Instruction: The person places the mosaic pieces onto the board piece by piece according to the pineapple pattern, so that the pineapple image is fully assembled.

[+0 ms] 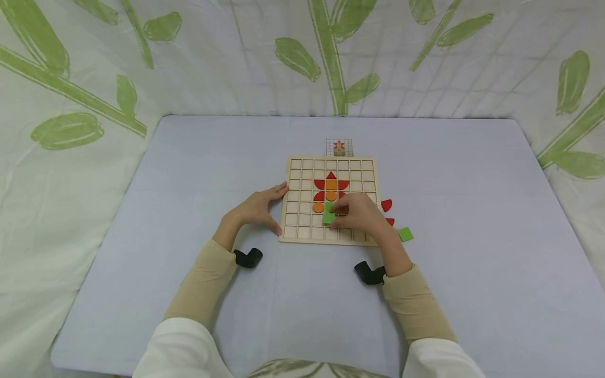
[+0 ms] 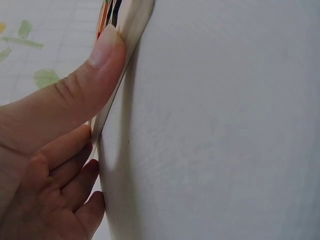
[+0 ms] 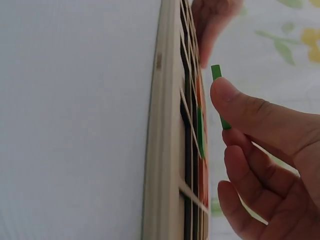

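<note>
A wooden grid board (image 1: 302, 242) lies on the table in front of the person. In the head view the right hand (image 1: 358, 212) is over the board, pinching a green square tile (image 3: 216, 71) between thumb and fingers; the right wrist view shows the tile tilted and apart from the board. The left hand (image 1: 257, 210) touches the board's left edge with spread thumb and fingers. Set in the cells are a red triangle (image 1: 331, 175), several red rounded tiles (image 1: 319, 184), an orange square (image 1: 332, 185) and orange discs (image 1: 318, 207). The right hand hides some cells.
A small pattern card (image 1: 339, 147) lies at the board's far edge. Right of the board are a loose red tile (image 1: 386, 205), another red tile (image 1: 390, 221) and a green square (image 1: 405, 234). Black wrist-worn devices (image 1: 249, 258) sit near the table surface.
</note>
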`<act>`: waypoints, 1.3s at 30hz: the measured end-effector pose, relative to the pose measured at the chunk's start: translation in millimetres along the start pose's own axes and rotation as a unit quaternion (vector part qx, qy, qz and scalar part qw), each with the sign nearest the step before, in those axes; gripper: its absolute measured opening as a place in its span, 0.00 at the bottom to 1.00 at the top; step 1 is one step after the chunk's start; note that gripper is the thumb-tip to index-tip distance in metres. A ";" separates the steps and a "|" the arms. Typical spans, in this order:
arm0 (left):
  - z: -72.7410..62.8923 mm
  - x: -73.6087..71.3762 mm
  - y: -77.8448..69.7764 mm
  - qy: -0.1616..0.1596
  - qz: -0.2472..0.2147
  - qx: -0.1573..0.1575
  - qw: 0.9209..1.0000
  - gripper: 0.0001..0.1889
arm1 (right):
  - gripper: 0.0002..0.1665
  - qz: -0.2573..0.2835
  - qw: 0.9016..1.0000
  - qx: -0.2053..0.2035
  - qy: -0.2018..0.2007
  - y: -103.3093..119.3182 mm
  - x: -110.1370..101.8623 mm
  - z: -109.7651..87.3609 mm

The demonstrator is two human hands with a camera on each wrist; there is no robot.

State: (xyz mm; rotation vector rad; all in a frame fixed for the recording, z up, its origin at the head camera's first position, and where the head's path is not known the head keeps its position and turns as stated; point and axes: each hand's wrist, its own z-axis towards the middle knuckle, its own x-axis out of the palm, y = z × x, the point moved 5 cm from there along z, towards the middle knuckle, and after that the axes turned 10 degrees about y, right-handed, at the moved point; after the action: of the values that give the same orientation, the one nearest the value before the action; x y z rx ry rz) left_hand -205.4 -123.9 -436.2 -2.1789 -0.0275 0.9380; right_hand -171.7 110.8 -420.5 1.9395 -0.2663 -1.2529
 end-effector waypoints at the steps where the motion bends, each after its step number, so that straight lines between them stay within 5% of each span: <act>1: 0.3 0.1 0.1 0.000 0.002 -0.003 1.000 0.60 | 0.17 -0.003 1.000 -0.001 0.003 1.8 1.9 1.6; 17: -0.3 0.4 -1.7 -0.001 0.005 -0.010 1.000 0.60 | 0.19 -0.065 0.997 0.030 0.042 18.9 14.4 14.4; 29: -0.7 -0.2 -2.2 0.000 0.005 -0.007 1.000 0.60 | 0.11 -0.084 0.995 -0.022 0.043 24.9 14.9 13.4; 39: -1.7 -0.5 -2.8 -0.002 0.004 -0.005 1.000 0.60 | 0.10 -0.088 0.995 -0.020 0.044 24.6 18.2 16.6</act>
State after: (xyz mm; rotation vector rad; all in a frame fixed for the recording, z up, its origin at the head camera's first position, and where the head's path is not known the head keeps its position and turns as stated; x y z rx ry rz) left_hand -204.0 -123.1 -433.3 -2.1880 -0.0262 0.9488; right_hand -171.1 76.1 -418.4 2.0138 -0.0246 -1.2700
